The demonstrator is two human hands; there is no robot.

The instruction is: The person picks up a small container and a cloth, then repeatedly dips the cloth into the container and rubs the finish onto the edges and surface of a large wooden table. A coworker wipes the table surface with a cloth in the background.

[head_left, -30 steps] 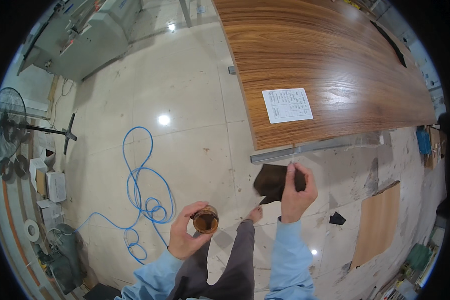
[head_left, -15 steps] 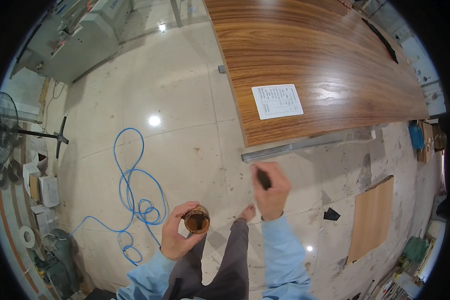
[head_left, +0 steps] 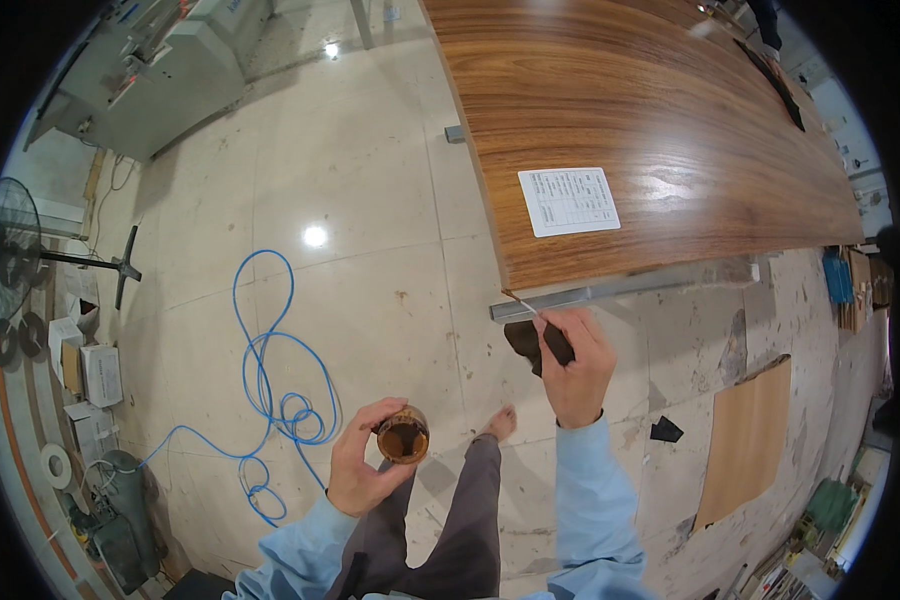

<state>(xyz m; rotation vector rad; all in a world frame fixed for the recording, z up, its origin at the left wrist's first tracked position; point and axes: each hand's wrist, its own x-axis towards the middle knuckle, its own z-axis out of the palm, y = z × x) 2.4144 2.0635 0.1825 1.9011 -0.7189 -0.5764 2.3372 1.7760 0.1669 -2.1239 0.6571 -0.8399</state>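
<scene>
My left hand (head_left: 365, 458) is closed round a small open jar (head_left: 403, 437), tilted so that the brown stain inside shows. My right hand (head_left: 577, 366) pinches a thin, pale-handled brush (head_left: 527, 303). The brush's dark tip meets the near left corner of a wood-grain panel (head_left: 650, 130), at its edge. A crumpled dark cloth (head_left: 521, 341) is bunched in the same hand and hangs below the fingers. On the panel's top, a little beyond that hand, lies a white printed label (head_left: 569, 201).
Under the panel runs a metal bar (head_left: 620, 293). Blue hose (head_left: 260, 400) lies coiled on the tiled floor at left, near a fan (head_left: 15, 250) and a compressor (head_left: 125, 520). A brown board (head_left: 745, 440) lies at right. Another person's arm (head_left: 767, 25) shows at the far right.
My right hand has moved forward and right to the panel's corner, bringing the brush tip against the edge. The left hand with the jar is almost still. Another person's arm now shows at far right.
</scene>
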